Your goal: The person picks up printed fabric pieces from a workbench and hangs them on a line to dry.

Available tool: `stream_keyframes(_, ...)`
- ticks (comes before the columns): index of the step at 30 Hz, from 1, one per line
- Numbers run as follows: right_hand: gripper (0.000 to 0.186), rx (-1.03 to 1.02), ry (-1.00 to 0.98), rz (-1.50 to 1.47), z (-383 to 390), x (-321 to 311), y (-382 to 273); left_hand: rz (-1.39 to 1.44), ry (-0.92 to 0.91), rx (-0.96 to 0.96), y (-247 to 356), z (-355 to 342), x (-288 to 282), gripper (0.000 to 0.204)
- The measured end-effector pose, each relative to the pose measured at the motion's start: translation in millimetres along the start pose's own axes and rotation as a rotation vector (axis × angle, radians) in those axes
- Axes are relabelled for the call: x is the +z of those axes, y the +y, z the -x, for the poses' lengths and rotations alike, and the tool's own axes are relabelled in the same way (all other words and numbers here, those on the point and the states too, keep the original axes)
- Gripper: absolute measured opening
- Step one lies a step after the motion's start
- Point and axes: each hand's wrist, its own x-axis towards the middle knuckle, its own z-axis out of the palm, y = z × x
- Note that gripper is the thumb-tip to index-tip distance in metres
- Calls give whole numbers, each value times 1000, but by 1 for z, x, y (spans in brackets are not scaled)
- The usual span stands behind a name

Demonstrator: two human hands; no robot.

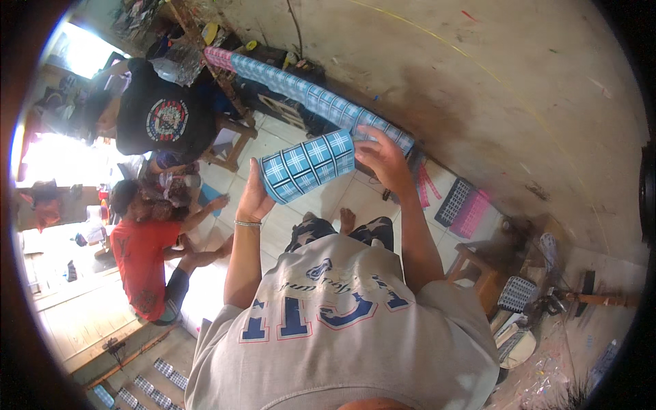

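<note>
In front of my chest I hold up a short blue plaid roll [307,166], checked with white and dark lines, its left end lower than its right. My left hand [254,197] grips the left end, with its fingers partly hidden behind the material. At the other end, the bent fingers of my right hand [383,158] close on the upper right edge. Just beyond that hand, a long plaid roll [301,87] in the same blue, with a pink stretch at its far end, lies along the wall.
A person in a red shirt [145,253] sits low on my left. Farther off is another person in a black shirt [164,113], by a wooden stool [236,145]. Pink and dark patterned sheets [471,213] lie on the tiles at right, near a wooden stool [478,277].
</note>
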Motion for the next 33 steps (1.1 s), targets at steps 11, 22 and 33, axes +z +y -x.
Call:
stream_keyframes(11, 21, 80, 49, 140, 12, 0, -12, -214, 6, -113, -3, -12, 2, 58)
stream_keyframes(22, 11, -68, 439, 784, 125, -63, 17, -506, 112, -259, -55, -21, -53, 71)
stream_keyframes(33, 13, -71, 833, 624, 166, -156, 32, -766, 410, -465, -107, 13, -153, 75)
